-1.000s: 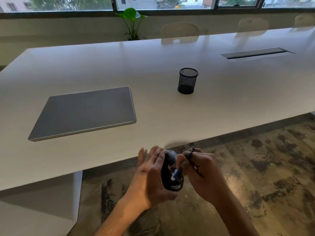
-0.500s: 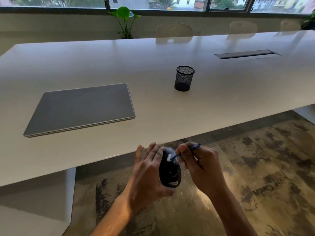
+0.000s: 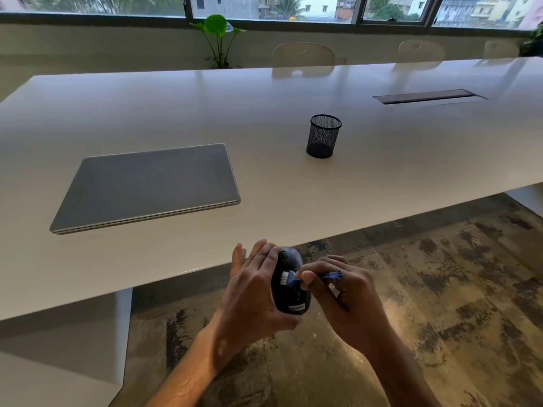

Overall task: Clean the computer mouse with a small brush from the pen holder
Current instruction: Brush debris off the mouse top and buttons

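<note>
On the white table (image 3: 293,92): closed grey laptop (image 3: 147,185) lying flat, black mesh pen holder (image 3: 323,136) upright, well apart. Below table edge, left hand (image 3: 252,298) grip wraps black mouse (image 3: 289,295); right hand (image 3: 349,301) pinches small blue brush (image 3: 311,278), white bristles touching mouse.

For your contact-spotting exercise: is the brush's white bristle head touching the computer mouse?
Touching. The head view shows the white bristle head pressed against the dark mouse, with no gap between them, while the right hand pinches the blue brush handle.
</note>
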